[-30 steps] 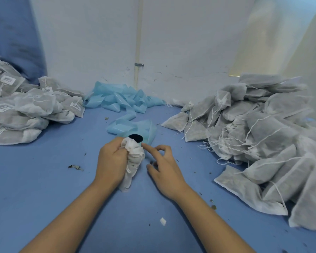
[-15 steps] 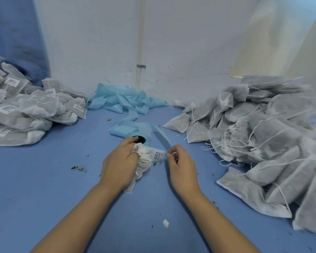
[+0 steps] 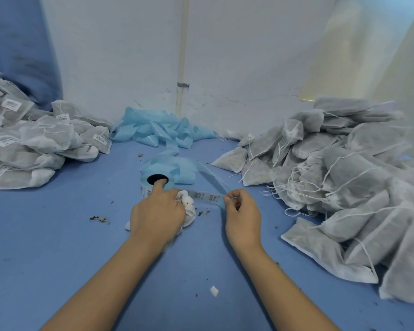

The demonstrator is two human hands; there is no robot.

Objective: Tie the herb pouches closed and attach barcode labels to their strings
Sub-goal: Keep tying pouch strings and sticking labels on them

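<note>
The right hand (image 3: 243,211) is pinching the label strip (image 3: 207,195) end, its long axis running leftward to the label roll (image 3: 157,183). The left hand (image 3: 157,211) is gripping the herb pouch (image 3: 188,205), forefinger steadying the roll's core; untied pouches (image 3: 332,175) are lying further right.

A packing workroom: heaps of herb pouches (image 3: 339,177) on a blue counter (image 3: 58,235), barcode label roll (image 3: 153,185) beyond the hands.

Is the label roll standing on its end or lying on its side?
On its end. The label roll's dark core hole faces up, and the left hand's index fingertip is in it.
</note>
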